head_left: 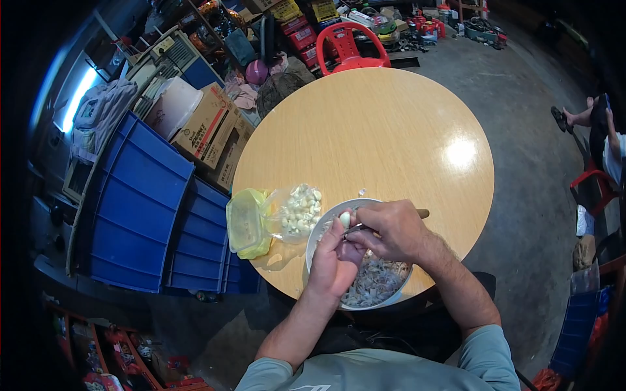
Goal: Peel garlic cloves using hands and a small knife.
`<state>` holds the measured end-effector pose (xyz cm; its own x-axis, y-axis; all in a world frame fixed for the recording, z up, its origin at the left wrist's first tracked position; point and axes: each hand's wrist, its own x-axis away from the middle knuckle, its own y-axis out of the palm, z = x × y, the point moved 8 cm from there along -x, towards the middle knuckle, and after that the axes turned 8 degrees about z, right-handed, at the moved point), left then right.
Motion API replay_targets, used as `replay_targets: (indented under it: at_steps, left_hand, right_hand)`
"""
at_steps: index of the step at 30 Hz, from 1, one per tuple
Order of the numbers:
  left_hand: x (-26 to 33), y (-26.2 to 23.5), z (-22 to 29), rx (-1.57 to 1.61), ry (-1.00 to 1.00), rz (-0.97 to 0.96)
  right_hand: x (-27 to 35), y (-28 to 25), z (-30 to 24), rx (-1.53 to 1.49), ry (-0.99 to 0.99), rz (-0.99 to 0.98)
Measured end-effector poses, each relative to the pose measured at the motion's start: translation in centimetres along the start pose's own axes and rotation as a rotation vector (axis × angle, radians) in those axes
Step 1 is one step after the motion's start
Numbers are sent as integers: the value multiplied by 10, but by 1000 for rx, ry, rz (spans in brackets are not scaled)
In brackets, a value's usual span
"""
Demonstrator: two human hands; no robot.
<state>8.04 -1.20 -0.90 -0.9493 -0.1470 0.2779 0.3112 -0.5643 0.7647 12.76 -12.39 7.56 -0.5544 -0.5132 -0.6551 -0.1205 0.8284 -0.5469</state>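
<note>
Over a white bowl (409, 287) of papery garlic skins (375, 283), my left hand (332, 267) pinches a pale garlic clove (345, 219) between thumb and fingers. My right hand (396, 228) is closed round a small knife (424, 213); its brown handle end sticks out to the right. The blade shows only in part, close by the clove. Left of the bowl lies a clear plastic bag (300, 210) with many peeled cloves. Beside that, a clear plastic tub (246, 223) sits in a yellow-green bag (264, 246).
The round wooden table (365, 130) has a small white scrap (362, 193) beyond the bowl. A red plastic chair (352, 47) stands at its far side. Blue panels (140, 202) and cardboard boxes (212, 127) crowd the left. Another person (603, 127) sits at the far right.
</note>
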Motion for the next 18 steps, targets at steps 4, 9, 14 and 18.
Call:
replay_targets:
  at_steps: [4, 9, 14, 18]
  left_hand:
    - [-5, -8, 5, 29, -4, 123]
    - [-7, -13, 10, -24, 38, 44]
    - [-4, -8, 7, -104, 79, 71]
    - [0, 1, 9, -221, 177, 82]
  right_hand:
    - [4, 7, 1, -49, -32, -9]
    - [0, -3, 6, 0, 8, 54]
    - [-4, -6, 2, -19, 24, 113]
    - [-2, -3, 4, -18, 27, 106]
